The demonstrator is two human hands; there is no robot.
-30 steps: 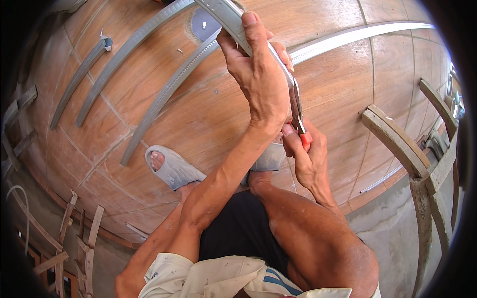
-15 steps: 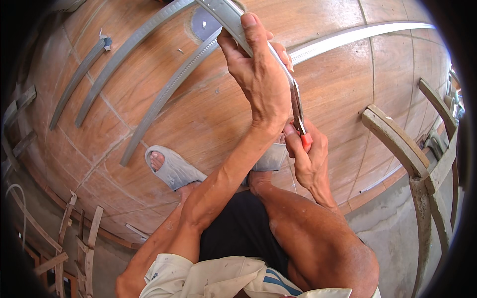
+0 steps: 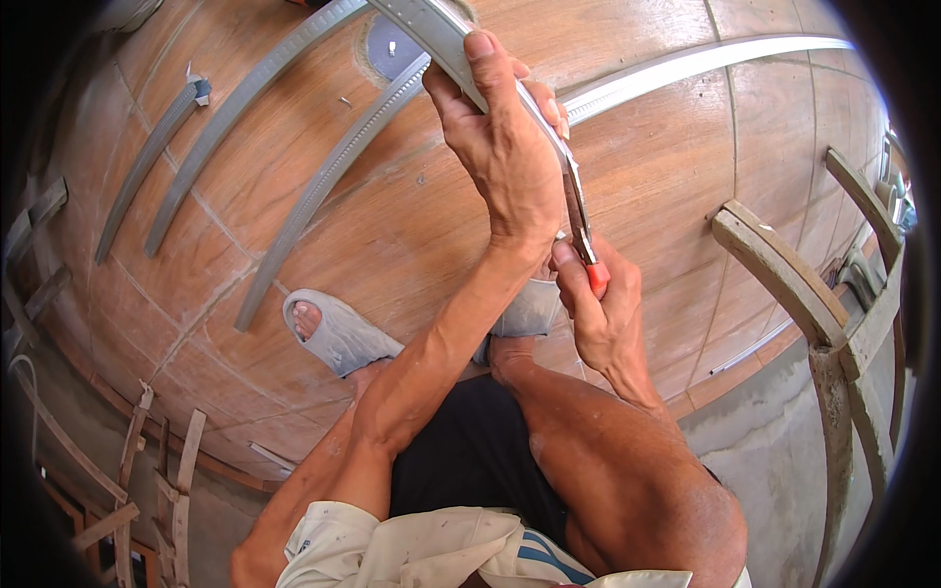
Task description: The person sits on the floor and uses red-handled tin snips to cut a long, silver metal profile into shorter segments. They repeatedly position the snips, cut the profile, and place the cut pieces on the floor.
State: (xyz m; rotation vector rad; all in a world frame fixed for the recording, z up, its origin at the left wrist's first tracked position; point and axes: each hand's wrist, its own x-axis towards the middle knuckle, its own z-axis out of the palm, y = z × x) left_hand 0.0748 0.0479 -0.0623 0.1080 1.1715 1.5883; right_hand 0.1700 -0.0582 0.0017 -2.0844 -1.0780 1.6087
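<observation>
My left hand (image 3: 505, 147) is wrapped round a grey metal channel (image 3: 431, 39), thumb along its top, holding it up above the floor and slanting toward me. In my right hand (image 3: 610, 309) are red-handled snips (image 3: 598, 279), the fingers closed round the handles. The blades point away from me and meet the near end of the channel, just beyond my left wrist. Whether they bite into the metal I cannot tell. Part of the channel lies hidden behind my left fingers.
Several metal channels (image 3: 323, 196) lie on the brown tiled floor (image 3: 647, 186) at the left, and a long bright one (image 3: 706, 73) stretches right. A wooden trestle (image 3: 784, 274) stands at the right, wooden frames (image 3: 181, 470) at the lower left. My sandalled foot (image 3: 333, 333) rests near the middle.
Both hands, with the channel and snips, have shifted slightly to the left. The grips look the same, and the snips stay at the channel's near end.
</observation>
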